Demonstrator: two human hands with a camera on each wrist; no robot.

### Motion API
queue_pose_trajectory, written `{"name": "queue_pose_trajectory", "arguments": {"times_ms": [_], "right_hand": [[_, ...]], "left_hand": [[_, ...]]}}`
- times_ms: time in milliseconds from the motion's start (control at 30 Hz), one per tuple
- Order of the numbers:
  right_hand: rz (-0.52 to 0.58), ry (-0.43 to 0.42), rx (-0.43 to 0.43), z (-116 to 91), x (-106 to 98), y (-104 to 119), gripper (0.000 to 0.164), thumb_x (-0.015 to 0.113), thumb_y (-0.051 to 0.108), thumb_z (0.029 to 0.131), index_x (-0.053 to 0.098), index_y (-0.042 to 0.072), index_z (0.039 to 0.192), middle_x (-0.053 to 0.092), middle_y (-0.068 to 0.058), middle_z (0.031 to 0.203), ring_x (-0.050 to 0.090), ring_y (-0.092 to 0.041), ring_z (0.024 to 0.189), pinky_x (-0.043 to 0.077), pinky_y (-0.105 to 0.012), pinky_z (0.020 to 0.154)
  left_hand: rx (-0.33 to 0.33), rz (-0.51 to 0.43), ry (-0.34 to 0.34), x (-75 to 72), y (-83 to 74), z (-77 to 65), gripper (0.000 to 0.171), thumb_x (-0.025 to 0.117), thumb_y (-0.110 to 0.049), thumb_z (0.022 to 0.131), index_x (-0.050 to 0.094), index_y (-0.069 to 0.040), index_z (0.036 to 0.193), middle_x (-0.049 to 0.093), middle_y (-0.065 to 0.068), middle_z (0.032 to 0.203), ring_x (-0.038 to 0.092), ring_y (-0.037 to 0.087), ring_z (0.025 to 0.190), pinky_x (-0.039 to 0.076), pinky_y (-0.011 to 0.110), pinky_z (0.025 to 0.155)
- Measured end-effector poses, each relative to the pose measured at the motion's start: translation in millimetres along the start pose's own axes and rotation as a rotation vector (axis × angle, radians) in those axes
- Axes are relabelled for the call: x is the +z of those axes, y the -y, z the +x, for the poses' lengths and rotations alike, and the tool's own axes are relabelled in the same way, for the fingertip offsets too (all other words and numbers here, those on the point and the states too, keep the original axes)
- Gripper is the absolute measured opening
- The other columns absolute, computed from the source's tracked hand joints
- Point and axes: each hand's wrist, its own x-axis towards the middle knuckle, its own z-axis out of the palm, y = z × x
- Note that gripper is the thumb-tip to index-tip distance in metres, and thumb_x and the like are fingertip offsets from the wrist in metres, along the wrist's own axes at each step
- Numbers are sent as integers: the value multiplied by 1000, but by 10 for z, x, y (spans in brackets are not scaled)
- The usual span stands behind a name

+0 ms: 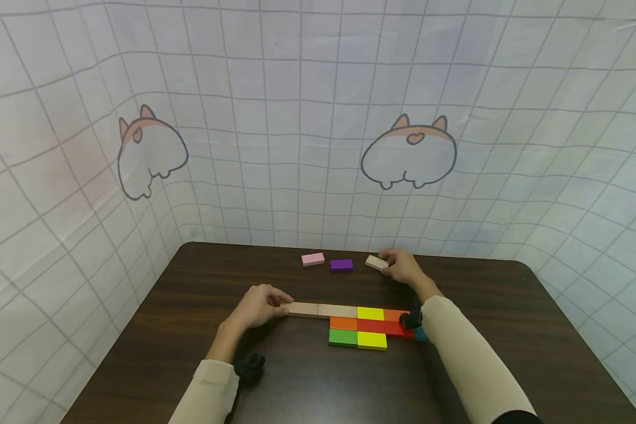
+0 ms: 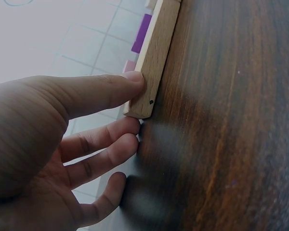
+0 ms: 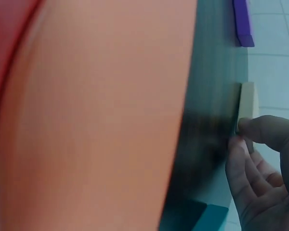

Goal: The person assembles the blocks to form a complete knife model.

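At the left end of a flat row of blocks, my left hand [image 1: 258,305] grips a plain wooden block [image 1: 302,309]. In the left wrist view its thumb [image 2: 132,83] presses on the wood [image 2: 156,62], the index finger is hidden and the other fingers are bent near the block's end. A second wooden block [image 1: 337,311] continues the row, followed by a yellow block [image 1: 370,314]. Near the table's back edge my right hand [image 1: 403,266] pinches the right end of a cream wooden block [image 1: 376,262] between thumb and fingers; the block [image 3: 248,101] lies at a slant.
Pink [image 1: 313,259] and purple [image 1: 341,265] blocks lie left of the cream one. Orange [image 1: 343,323], red [image 1: 371,326], green [image 1: 343,337] and yellow [image 1: 372,341] blocks adjoin the row. A teal block [image 1: 421,334] is partly under the right sleeve. Gridded cloth [image 1: 275,176] surrounds the dark table [image 1: 201,306].
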Motion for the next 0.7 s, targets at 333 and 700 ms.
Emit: {"name": "queue_pose_trajectory", "arguments": {"times_ms": [333,700], "right_hand": [[47,86,-90,-144,-131,2,45,67,-4,91,64,1,136,61,-22,107,65,-19,76,55,-31,67],[13,144,-163,-484,-285,35,42,70,4,94,67,11,135,53,-13,109,60,-21,85,52,-31,70]], "left_hand": [[-2,10,-16,16,-2,0,18,83,-18,87,82,-24,103,66,-3,92,57,13,81,50,32,71],[8,12,-11,12,6,11,18,82,-18,87,82,-22,104,66,-2,92,57,14,82,50,32,71]]}}
